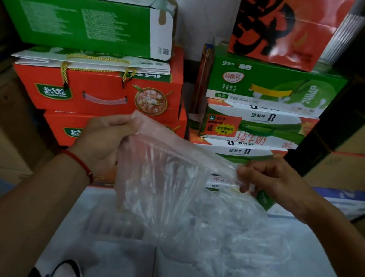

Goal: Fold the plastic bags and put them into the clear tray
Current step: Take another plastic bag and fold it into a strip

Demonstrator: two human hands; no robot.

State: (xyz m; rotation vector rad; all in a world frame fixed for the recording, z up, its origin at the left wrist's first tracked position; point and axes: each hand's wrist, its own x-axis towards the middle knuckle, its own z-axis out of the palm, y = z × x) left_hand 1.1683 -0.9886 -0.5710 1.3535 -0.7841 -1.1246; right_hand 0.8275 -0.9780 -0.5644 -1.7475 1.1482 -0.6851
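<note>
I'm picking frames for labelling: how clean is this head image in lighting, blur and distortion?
Head view: dim, with dark corners; wide-angle bending curves the green carton and the side stacks; fine print is soft; the plastic bag, pinched by the left hand and right hand, shows pale glare streaks.

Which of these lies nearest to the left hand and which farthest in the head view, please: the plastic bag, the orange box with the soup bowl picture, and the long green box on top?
1. plastic bag: pinched by the left hand.
2. orange box: just behind the hand.
3. long green box: top of that stack, farthest.
</note>
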